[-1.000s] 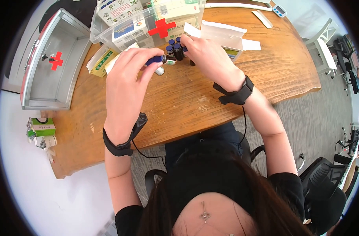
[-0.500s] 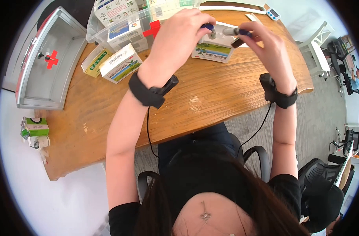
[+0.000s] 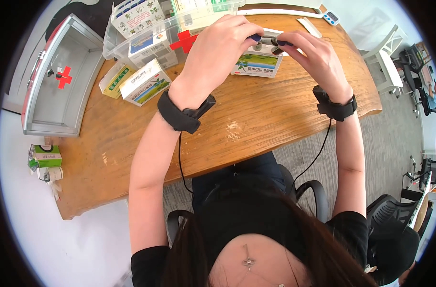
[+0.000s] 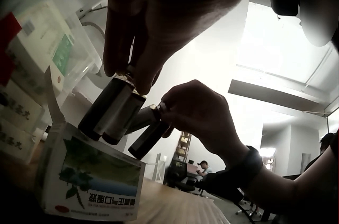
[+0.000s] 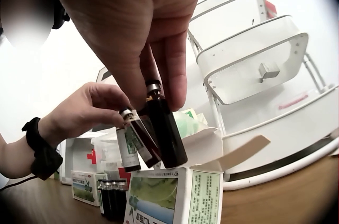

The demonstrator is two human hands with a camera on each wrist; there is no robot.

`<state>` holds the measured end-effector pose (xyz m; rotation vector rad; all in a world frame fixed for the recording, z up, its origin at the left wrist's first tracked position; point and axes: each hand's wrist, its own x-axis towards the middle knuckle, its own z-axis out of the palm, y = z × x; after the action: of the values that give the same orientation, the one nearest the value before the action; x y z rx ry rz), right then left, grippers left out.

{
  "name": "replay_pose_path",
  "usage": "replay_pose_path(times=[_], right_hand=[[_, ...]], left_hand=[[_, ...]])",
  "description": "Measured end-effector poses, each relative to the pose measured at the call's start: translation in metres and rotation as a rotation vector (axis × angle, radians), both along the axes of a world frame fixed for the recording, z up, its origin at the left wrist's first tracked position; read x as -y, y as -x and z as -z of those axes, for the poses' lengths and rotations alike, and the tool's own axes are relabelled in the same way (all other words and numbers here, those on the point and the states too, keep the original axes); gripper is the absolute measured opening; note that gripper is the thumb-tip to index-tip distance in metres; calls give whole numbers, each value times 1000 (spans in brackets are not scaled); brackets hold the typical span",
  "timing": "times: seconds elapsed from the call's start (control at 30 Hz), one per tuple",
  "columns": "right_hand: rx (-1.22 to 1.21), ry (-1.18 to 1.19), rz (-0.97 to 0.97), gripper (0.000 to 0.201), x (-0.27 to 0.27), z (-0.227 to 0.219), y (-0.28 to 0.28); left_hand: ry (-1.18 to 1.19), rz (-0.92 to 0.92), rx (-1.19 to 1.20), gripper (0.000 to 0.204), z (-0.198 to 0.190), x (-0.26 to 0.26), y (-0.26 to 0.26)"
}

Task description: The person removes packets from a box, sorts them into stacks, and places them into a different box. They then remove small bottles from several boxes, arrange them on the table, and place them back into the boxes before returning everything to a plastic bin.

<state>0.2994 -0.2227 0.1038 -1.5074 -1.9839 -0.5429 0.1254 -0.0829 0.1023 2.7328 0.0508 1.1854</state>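
Note:
My left hand (image 3: pixel 210 52) pinches two small dark glass vials (image 4: pixel 103 110) by their caps, bottoms hanging down. Opposite it, my right hand (image 3: pixel 318 60) pinches two more by their caps; one dark vial (image 5: pixel 168 134) shows large in the right wrist view. All of these are held close together above a white medicine box (image 3: pixel 257 67) with a green landscape picture. Its top flaps (image 5: pixel 243 152) stand open. On the table behind, several capped vials (image 5: pixel 112 197) stand in a cluster, hidden by my left arm in the head view.
A similar white box (image 3: pixel 146 82) and a yellow one (image 3: pixel 113 82) stand to the left. Behind them is a clear plastic bin (image 3: pixel 120 48) of medicine boxes. A metal-framed case (image 3: pixel 55 122) lies at the far left; a timer (image 3: pixel 331 17) is at the back right.
Both hands have left the vial cluster with vials in their fingers and risen over the open box. Most recently the right hand moved left, bringing its vials up to the left hand's.

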Motion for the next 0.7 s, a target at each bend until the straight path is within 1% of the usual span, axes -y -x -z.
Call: replay_pose_path(times=[0.1, 0.17, 0.3, 0.37, 0.4, 0.47, 0.57, 0.7], right_hand=[[12, -40, -9, 17, 0, 3, -3], [12, -90, -6, 18, -1, 3, -2], [2, -74, -32, 18, -5, 8, -3], [-30, 27, 5, 17, -5, 15, -4], [-29, 26, 3, 17, -4, 17, -4], [-98, 140, 22, 17, -2, 21, -3], [-164, 202, 19, 16, -2, 25, -1], [-217, 215, 6, 16, -4, 27, -1]], left_hand=[[29, -28, -41, 18, -7, 4, 8], [18, -8, 6, 16, -11, 5, 10], [37, 1, 39, 16, -10, 2, 9], [37, 1, 22, 16, -7, 1, 9], [36, -2, 22, 16, -7, 1, 9], [26, 12, 39, 16, -6, 1, 8], [33, 39, 10, 16, 0, 2, 1], [80, 18, -59, 17, 6, 0, -10]])
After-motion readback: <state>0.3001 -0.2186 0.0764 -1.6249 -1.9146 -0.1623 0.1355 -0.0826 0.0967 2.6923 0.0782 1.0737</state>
